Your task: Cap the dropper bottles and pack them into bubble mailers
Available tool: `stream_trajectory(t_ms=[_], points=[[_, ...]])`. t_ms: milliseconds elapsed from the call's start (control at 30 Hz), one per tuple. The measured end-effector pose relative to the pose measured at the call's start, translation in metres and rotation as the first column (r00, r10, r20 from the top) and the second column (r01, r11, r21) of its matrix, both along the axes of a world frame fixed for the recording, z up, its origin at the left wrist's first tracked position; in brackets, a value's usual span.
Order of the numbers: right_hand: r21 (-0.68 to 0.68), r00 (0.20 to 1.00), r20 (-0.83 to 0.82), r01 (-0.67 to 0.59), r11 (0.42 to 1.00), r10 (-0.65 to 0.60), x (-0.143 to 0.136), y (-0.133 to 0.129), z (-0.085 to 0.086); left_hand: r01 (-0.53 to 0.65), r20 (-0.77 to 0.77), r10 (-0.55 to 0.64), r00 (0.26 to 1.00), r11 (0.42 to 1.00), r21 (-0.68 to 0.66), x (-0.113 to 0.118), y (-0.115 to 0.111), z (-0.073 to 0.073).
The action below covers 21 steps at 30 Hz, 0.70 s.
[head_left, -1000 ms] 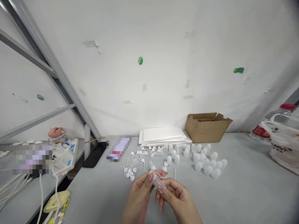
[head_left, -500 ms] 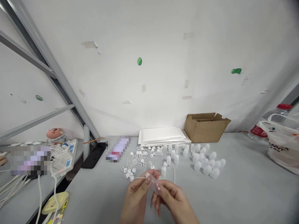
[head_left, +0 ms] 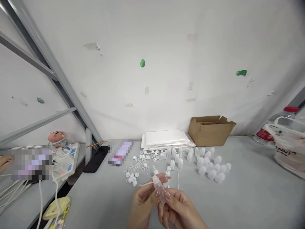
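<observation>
A small translucent squeeze bottle (head_left: 160, 190) with a white cap (head_left: 155, 178) is held tilted between both hands, its top leaning left. A thin white cord (head_left: 146, 184) sticks out leftward from beside the cap. My left hand (head_left: 142, 201) has its thumb and fingers round the bottle's left side. Around its lower right side, my right hand (head_left: 179, 208) is closed, with the thumb pressed on the body. Just beyond the hands stand several capped bottles (head_left: 172, 164). Loose white caps with cords (head_left: 134, 175) lie in a heap to the left.
Several translucent bottles (head_left: 211, 174) are grouped right of the hands. White padded envelopes (head_left: 166, 138) and a cardboard box (head_left: 209, 132) stand against the wall. Phones (head_left: 96, 159) lie at left. A plastic bag (head_left: 289, 152) rests at far right. A co-worker's hand (head_left: 4, 163) shows at far left.
My left thumb has moved down from the cap onto the bottle's body, so the cap now shows. Both hands have shifted slightly right. More of the co-worker's hand shows at far left.
</observation>
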State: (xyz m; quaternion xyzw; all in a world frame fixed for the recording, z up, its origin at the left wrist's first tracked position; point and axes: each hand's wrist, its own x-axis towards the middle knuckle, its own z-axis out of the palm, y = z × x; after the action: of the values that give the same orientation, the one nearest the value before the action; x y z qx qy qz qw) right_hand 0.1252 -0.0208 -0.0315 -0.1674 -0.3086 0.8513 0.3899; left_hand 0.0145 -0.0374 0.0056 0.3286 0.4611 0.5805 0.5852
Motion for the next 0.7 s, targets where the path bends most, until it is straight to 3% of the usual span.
stream_trajectory(t_ms=[200, 400, 567, 700], points=[[0.019, 0.995, 0.089, 0.035, 0.999, -0.036, 0.0031, -0.0050, 0.0023, 0.005, 0.001, -0.005, 1.000, 0.999, -0.041, -0.0042, 0.0046, 0.0063], [0.077, 0.975, 0.168, 0.136, 0.988, -0.147, 0.0037, -0.0099, 0.0046, -0.041, 0.029, 0.044, 0.999, 0.993, -0.114, 0.0037, 0.0017, 0.0015], [0.118, 0.974, 0.177, 0.120, 0.986, -0.140, 0.0004, -0.0069, 0.0011, -0.043, -0.017, 0.042, 0.999, 0.995, -0.091, 0.0002, 0.0009, 0.0006], [0.304, 0.864, 0.322, 0.292, 0.907, -0.387, -0.0006, -0.0098, 0.0060, -0.098, -0.073, 0.096, 0.993, 0.995, -0.031, -0.0014, 0.0015, 0.0002]])
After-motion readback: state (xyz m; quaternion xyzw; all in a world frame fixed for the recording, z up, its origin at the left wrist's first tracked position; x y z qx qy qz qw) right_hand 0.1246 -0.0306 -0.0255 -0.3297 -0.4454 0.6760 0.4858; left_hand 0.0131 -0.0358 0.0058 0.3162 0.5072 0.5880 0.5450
